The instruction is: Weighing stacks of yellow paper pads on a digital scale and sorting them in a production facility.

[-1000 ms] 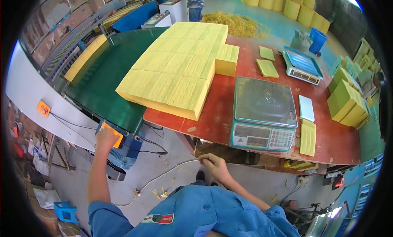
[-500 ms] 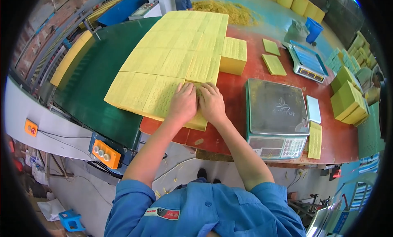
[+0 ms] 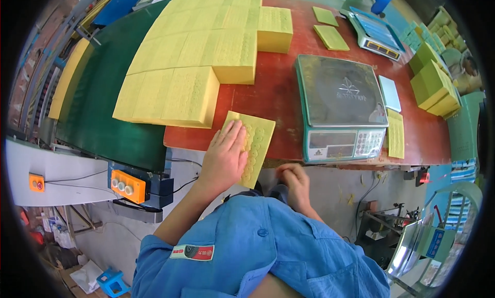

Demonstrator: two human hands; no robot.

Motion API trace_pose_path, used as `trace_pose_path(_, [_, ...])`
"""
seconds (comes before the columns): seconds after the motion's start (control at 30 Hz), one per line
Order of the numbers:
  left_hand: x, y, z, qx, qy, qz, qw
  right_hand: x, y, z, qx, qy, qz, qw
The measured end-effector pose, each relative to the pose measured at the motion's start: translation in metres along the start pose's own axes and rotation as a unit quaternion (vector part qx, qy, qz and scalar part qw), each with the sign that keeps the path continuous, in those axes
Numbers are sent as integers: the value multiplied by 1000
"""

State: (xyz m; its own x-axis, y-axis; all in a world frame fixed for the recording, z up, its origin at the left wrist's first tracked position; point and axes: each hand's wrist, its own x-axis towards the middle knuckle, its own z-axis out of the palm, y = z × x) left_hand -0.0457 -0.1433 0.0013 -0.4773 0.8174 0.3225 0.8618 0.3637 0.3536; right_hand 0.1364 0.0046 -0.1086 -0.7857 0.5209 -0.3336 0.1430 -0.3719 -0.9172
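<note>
While laying the left hand [image 3: 224,156], fingers together, on one separate yellow block [image 3: 262,143], curls the right hand [image 3: 295,182] nearby; cannot tell either hold; has only that one apart, the large stack [image 3: 170,94] beyond the grip.

The worktop [image 3: 278,102] is red. A wide green belt [image 3: 95,107] runs by its left edge. The floor [image 3: 330,195] below the near edge is grey, with yellow bits. A blue bin [image 3: 380,0] stands past the far edge, and a blue stool [image 3: 109,275] sits past the near left corner.
</note>
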Motion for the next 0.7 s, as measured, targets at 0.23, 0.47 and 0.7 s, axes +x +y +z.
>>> trace_pose_path(0.23, [-6,1,10,91,13,-44,995,31,28,35,276,-211,144,927])
trace_pose_path(0.47, [1,30,-4,-573,163,-260,760,13,-112,-1,-54,-272,-178,944])
trace_pose_path(0.7, [135,99,81,-853,104,-194,473,31,-266,-66,-396,38,-522,755])
